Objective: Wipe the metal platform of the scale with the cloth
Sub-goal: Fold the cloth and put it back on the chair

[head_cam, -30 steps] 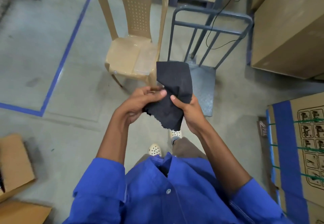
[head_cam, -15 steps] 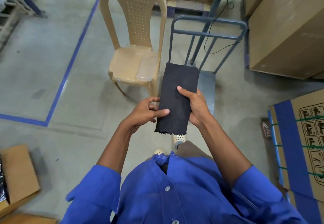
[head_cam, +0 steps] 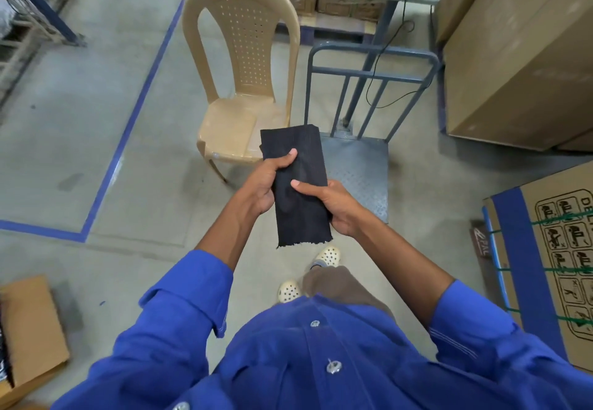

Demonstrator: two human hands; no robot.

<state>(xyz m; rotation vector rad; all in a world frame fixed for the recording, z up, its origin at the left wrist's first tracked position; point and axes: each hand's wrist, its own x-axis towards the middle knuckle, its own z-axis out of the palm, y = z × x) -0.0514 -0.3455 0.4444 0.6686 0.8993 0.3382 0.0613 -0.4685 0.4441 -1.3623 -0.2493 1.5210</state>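
The cloth (head_cam: 296,185), dark and folded into a long strip, is held up in the air in front of the body, well above the floor and not touching the platform (head_cam: 356,169). The left hand (head_cam: 261,186) grips its left edge, thumb pressed on the top face and the other fingers curled out of sight behind it; the right hand (head_cam: 337,206) grips the right edge lower down, thumb laid flat across the front, fingers wrapped underneath. The platform lies on the floor just beyond the hands and a little to the right, its studded metal face bare, with the rail (head_cam: 369,69) rising at its far edge and a chair (head_cam: 244,95) close on its left. The step in hand looks like readying the cloth, so the wiping itself has not begun. To do it well, keep the fold tidy so a flat pad meets the metal, pass the cloth to one hand, bend down, and start at the far edge by the rail, drawing strokes toward the near edge. The frayed near end could snag on the studs.
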